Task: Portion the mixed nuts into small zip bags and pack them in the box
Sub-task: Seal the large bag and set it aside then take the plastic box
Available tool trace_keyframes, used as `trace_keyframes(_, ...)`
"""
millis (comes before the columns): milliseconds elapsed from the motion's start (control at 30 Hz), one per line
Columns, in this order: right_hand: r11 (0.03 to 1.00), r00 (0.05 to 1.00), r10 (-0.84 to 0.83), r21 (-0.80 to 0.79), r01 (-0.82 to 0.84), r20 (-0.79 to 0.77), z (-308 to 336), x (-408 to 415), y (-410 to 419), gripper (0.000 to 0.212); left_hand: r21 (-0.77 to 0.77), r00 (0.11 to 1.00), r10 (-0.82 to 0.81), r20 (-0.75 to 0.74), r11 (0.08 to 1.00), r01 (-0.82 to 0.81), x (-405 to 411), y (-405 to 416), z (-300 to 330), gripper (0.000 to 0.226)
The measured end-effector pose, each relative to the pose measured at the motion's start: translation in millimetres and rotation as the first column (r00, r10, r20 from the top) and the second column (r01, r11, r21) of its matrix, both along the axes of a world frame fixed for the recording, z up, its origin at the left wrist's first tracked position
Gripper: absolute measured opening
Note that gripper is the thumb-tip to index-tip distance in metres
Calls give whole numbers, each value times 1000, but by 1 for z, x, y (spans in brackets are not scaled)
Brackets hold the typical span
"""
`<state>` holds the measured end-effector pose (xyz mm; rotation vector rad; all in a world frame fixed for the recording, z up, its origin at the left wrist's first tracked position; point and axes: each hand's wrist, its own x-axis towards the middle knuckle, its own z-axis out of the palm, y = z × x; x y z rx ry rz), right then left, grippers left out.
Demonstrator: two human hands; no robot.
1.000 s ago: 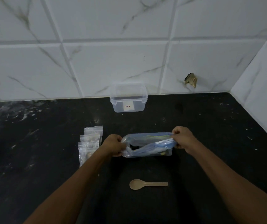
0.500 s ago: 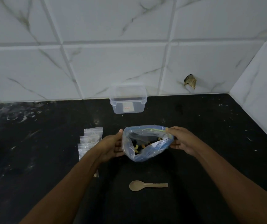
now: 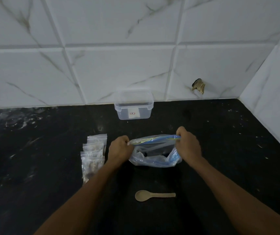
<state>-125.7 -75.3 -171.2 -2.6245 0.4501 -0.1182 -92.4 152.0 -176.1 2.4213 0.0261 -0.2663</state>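
Head view of a dark counter (image 3: pixel 34 158) set against a tiled wall (image 3: pixel 118 65). We see the left hand (image 3: pixel 119 148) and the right hand (image 3: pixel 188 144) each pinching one end of the zip strip of the large bag (image 3: pixel 154 158), fingers curled over the plastic; the bag stands on the counter between them, just in front of the person. With the two ends drawn apart, the blue strip runs taut and nearly level, which we judge serves to line the seal up for pressing shut, though it could equally be a step in working the mouth open; the frame alone does not settle which. Below the strip the plastic sags and folds, and its contents are too dim for us to identify. The small bags (image 3: pixel 94 155) lie in an overlapping row just left of the left hand, the nearest partly hidden by the forearm; they appear to hold nuts, so we take portioning to be well advanced. Their place beside the working hand probably keeps them within easy reach for packing. The spoon (image 3: pixel 154 195) lies flat nearer the person, apart from the bag, bowl to the left, presumably set down where either hand can take it up. The box (image 3: pixel 133 106), clear and with no bags visible in it, stands against the wall beyond the large bag, well apart from the small bags, so packing has not yet begun.
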Motion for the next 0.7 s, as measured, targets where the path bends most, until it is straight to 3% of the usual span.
trace_keyframes(33,999,1000,-25,44,25,2,-1,0,0,10,-48,1000,26,-13,998,-27,0,-1,-1,24)
trace_keyframes(100,912,987,-126,380,156,-102,3,-1,-7,8,-229,982,109,-157,963,-143,1,1,-2,13)
trace_keyframes(167,563,959,-104,779,276,-265,10,-2,-18,19,-474,884,126,-449,805,-356,0,8,2,16)
trace_keyframes(200,392,954,-47,873,291,-296,13,-4,-25,24,-551,818,75,-570,703,-449,0,12,4,22)
trace_keyframes(267,233,951,55,931,283,-303,17,-8,-34,31,-625,735,-52,-676,568,-535,-2,20,6,27)
trace_keyframes(333,280,945,102,920,274,-312,16,-9,-35,38,-692,712,-164,-683,456,-560,-4,25,7,28)
trace_keyframes(400,361,941,39,883,301,-337,13,-10,-32,40,-752,733,-240,-637,401,-523,-5,26,7,33)
trace_keyframes(533,292,912,-47,868,402,-407,8,-9,-29,33,-754,806,-178,-564,508,-416,-5,20,4,29)
trace_keyframes(567,324,905,-70,849,418,-419,7,-8,-28,31,-735,818,-134,-560,535,-416,-5,19,5,24)
trace_keyframes(633,541,918,-149,747,387,-368,6,-9,-21,25,-672,855,-44,-518,638,-375,-5,15,10,19)
trace_keyframes(700,823,964,-184,506,258,-193,3,-8,-11,19,-501,927,47,-372,831,-243,-6,8,11,22)
